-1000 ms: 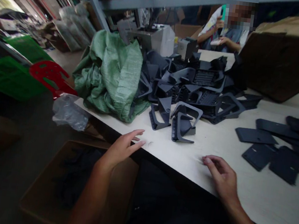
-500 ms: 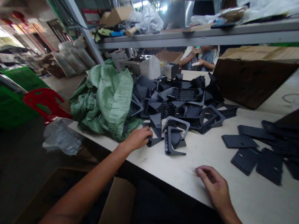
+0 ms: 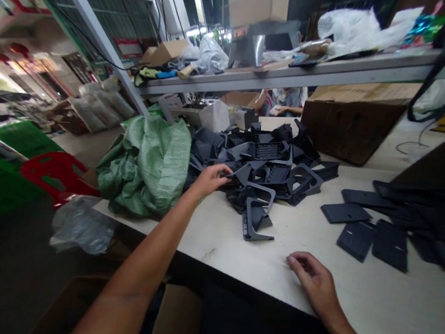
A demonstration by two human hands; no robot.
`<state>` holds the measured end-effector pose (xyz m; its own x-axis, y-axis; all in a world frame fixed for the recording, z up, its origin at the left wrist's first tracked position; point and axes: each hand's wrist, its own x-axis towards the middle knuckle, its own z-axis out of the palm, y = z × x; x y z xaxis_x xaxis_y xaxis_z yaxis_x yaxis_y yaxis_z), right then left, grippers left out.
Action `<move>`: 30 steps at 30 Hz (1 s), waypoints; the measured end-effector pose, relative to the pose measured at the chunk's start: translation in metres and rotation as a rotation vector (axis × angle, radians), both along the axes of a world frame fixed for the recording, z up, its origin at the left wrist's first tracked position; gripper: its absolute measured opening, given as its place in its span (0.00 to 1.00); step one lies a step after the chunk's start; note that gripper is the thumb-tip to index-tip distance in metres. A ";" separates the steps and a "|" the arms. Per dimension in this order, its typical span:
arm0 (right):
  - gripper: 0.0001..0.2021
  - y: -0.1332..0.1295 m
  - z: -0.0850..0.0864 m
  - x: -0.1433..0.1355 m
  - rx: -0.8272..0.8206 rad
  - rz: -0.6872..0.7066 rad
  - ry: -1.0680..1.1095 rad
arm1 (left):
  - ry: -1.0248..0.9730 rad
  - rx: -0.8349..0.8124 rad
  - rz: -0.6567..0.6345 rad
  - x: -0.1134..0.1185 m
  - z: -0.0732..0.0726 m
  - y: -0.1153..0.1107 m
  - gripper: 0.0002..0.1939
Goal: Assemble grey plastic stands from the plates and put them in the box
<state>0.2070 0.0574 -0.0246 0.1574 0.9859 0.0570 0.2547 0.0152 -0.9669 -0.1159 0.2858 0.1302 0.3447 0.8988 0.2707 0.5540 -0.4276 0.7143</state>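
Observation:
My left hand (image 3: 213, 180) is at the near left side of a heap of dark grey plastic brackets (image 3: 269, 151). Its fingers are pinched on the edge of a dark plastic bracket (image 3: 241, 174), partly hidden among the others. Just in front of the heap, a C-shaped bracket (image 3: 248, 224) lies by itself on the table. My right hand (image 3: 312, 279) rests low over the table's front part, fingers loosely curled and apart from the thumb, holding nothing. Flat dark plates (image 3: 354, 239) lie farther right, not touched by either hand.
A green woven sack (image 3: 146, 163) slumps on the pale table (image 3: 278, 238) left of the heap. Behind stand a cardboard box (image 3: 351, 125) and a loaded shelf (image 3: 232, 81). A person (image 3: 282, 101) is across the table. A red chair (image 3: 51, 174) stands at left.
My left hand has moved away from me, up to the heap, and the bracket under it has shifted with it. My right hand has stayed nearly in place. The camera view has tilted slightly.

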 end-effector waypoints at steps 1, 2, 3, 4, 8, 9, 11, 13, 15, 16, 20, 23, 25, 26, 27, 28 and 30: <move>0.22 0.000 -0.001 0.000 0.000 0.005 0.007 | -0.057 -0.013 0.018 0.009 -0.007 0.007 0.09; 0.22 0.000 -0.001 0.001 0.002 0.010 0.012 | -0.109 -0.029 0.028 0.018 -0.014 0.012 0.10; 0.21 0.000 -0.002 0.001 0.006 0.016 0.014 | -0.155 -0.045 0.031 0.025 -0.021 0.014 0.10; 0.21 0.000 -0.002 0.001 0.011 0.019 0.012 | -0.195 -0.060 0.030 0.031 -0.025 0.014 0.11; 0.19 -0.004 0.001 0.001 0.048 0.035 -0.027 | -0.348 -0.085 0.071 0.030 -0.023 0.001 0.18; 0.19 -0.006 0.002 0.000 0.060 0.053 -0.047 | -0.391 -0.073 0.106 0.024 -0.019 -0.005 0.19; 0.16 -0.009 0.005 -0.004 0.100 0.135 -0.112 | -0.473 -0.027 0.191 0.010 -0.011 -0.019 0.21; 0.12 -0.007 0.008 -0.011 0.175 0.276 -0.220 | -0.533 0.019 0.267 -0.004 -0.006 -0.038 0.21; 0.10 0.002 0.009 -0.020 0.263 0.424 -0.369 | -0.571 0.035 0.330 -0.016 -0.005 -0.060 0.19; 0.11 0.009 0.010 -0.026 0.293 0.475 -0.438 | -0.589 0.027 0.366 -0.021 -0.006 -0.073 0.19; 0.14 0.050 0.010 -0.048 0.310 0.535 -0.547 | -0.712 -0.097 0.547 -0.038 -0.015 -0.125 0.20; 0.13 0.078 0.009 -0.066 0.326 0.566 -0.523 | -0.833 -0.249 0.668 -0.049 -0.022 -0.161 0.18; 0.14 0.090 0.010 -0.079 0.340 0.575 -0.491 | -0.957 -0.370 0.817 -0.054 -0.025 -0.180 0.14; 0.14 0.094 0.010 -0.086 0.348 0.579 -0.469 | -1.023 -0.443 0.882 -0.056 -0.027 -0.189 0.12; 0.14 0.096 0.011 -0.091 0.360 0.588 -0.445 | -1.089 -0.516 0.912 -0.057 -0.029 -0.196 0.11; 0.13 0.096 0.012 -0.096 0.376 0.600 -0.419 | -1.159 -0.575 0.890 -0.056 -0.031 -0.203 0.11; 0.11 0.092 0.014 -0.102 0.410 0.613 -0.374 | -1.311 -0.634 0.713 -0.053 -0.035 -0.215 0.08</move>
